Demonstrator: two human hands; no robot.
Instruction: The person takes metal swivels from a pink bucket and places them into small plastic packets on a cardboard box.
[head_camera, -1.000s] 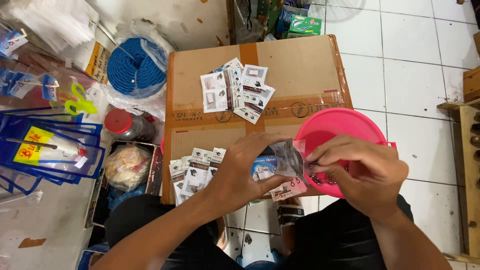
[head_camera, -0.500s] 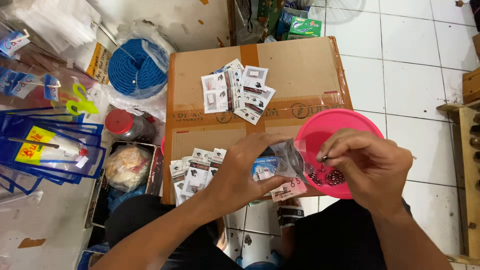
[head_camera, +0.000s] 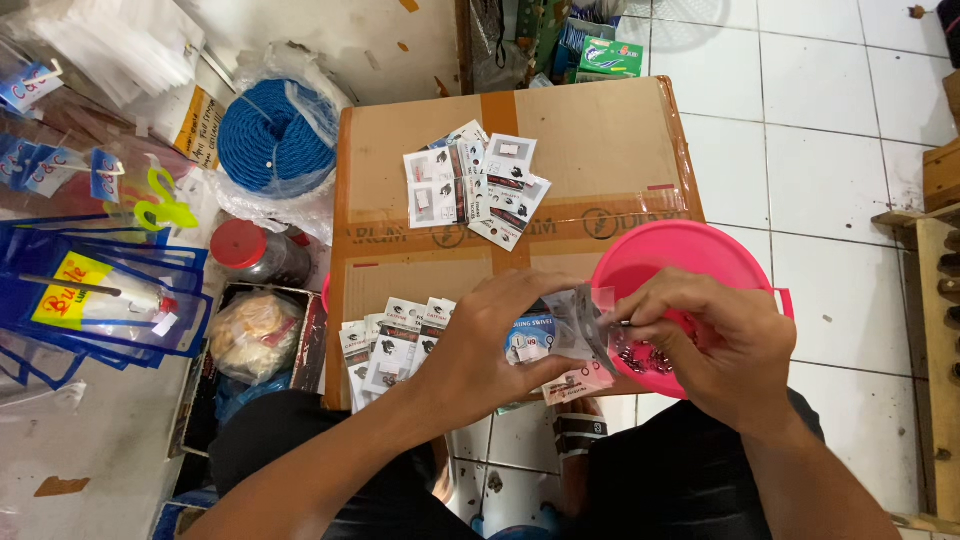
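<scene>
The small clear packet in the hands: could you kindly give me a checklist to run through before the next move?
1. Left hand grips the small clear packet: ok.
2. Packet mouth faces the right hand: ok.
3. Right fingertips pinch a small metal piece at the mouth: ok.
4. Pink bowl holds more pieces: ok.
5. Piece count inside packet: cannot tell.
6. Bowl rests steadily on the cardboard box: cannot tell.

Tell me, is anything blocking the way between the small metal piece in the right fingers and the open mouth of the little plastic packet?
Nothing visible does. The right hand pinches the small metal piece right at the mouth of the plastic packet, which the left hand holds open above the pink bowl.
</scene>
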